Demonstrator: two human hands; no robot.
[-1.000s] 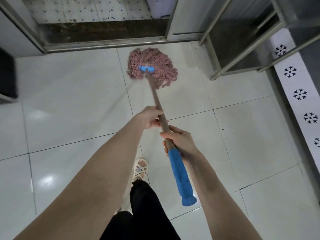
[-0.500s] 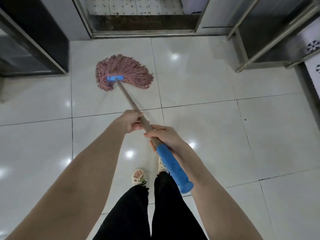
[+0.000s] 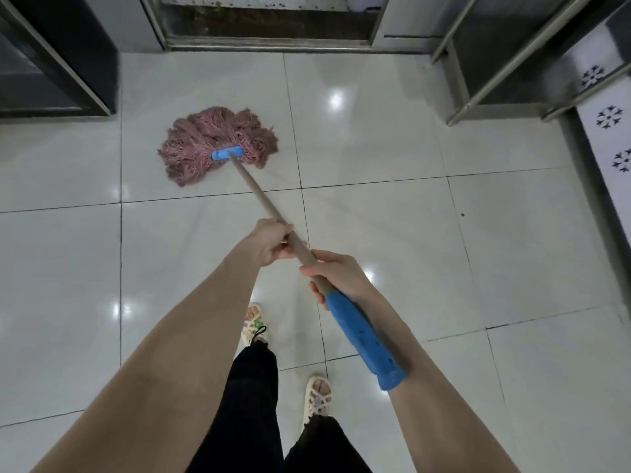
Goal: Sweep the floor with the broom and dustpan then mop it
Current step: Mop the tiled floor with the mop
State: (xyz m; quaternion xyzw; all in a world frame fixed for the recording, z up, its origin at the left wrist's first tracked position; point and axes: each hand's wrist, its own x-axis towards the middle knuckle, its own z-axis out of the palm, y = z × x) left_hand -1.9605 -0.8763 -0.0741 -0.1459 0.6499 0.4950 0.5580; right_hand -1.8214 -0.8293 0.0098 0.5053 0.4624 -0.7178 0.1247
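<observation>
As L hand, R hand grip 1 mop, 2 sandals.

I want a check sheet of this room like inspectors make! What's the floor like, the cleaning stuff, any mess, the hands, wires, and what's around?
Surface: glossy white tile floor with light glints on it.
Job's things: pink mop head lies spread on the floor; its stick slants back to a blue grip. No other cleaning tool seen.
Clutter: one dark speck on a tile.
Grippers: left hand grips the stick; right hand grips it just behind, next to the blue grip.
Cables: nothing seen.
Surroundings: dark cabinet on the left, door sill ahead, metal rack on the right, sandals below.
</observation>
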